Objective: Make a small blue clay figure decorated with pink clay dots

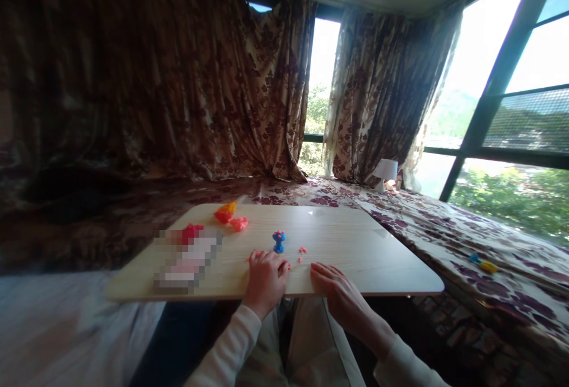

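My left hand (267,280) rests on the near edge of the table, its fingers bent down over the top and the thumb apart. Bits of coral-coloured modelling clay (252,255) show at its fingertips; what lies under the palm is hidden. To its right, my right hand (335,285) lies flat, fingers stretched out and pointing left. Just beyond my left hand stands a small blue clay figure (279,243) with coral dots on top. Several tiny coral clay pieces (303,250) lie between the figure and my right hand.
Crumpled red and orange wrappings (225,214) lie at the table's back left. A blurred-out flat item (186,262) covers the left side of the table (373,250). On the flowered cover at right are blue and yellow lumps (488,266); a white lamp (386,170) stands farther back.
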### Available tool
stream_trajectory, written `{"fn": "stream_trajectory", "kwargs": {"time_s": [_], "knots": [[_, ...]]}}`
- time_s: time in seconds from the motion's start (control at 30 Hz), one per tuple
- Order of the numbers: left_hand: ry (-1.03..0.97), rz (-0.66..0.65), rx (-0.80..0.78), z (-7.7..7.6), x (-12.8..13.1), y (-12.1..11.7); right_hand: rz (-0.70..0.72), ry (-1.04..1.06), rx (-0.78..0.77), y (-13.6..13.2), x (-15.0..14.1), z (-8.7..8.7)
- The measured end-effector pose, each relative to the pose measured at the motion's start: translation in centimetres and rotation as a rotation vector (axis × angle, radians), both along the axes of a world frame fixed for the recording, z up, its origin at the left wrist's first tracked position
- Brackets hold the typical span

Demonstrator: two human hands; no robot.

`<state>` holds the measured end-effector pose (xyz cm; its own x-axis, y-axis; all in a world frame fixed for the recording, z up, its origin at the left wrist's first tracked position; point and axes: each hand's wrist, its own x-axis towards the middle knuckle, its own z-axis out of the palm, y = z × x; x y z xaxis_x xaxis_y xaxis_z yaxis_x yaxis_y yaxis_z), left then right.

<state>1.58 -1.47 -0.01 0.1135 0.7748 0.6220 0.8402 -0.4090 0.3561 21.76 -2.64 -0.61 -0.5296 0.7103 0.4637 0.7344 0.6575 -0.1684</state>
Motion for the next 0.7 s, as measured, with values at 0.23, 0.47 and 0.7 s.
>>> {"fn": "stream_trajectory", "kwargs": {"time_s": [0.23,0.47,0.7], "knots": [[-0.007,0.025,0.018,-0.1,0.1,0.1,-0.067,-0.088,0.040,-0.8,-0.1,-0.5],[-0.001,0.029,0.003,0.0,0.1,0.0,-0.145,-0.262,-0.033,-1.6,-1.3,-0.8],[-0.017,0.008,-0.019,-0.1,0.1,0.3,-0.247,-0.280,0.034,-2.4,-0.7,-1.8]]}}
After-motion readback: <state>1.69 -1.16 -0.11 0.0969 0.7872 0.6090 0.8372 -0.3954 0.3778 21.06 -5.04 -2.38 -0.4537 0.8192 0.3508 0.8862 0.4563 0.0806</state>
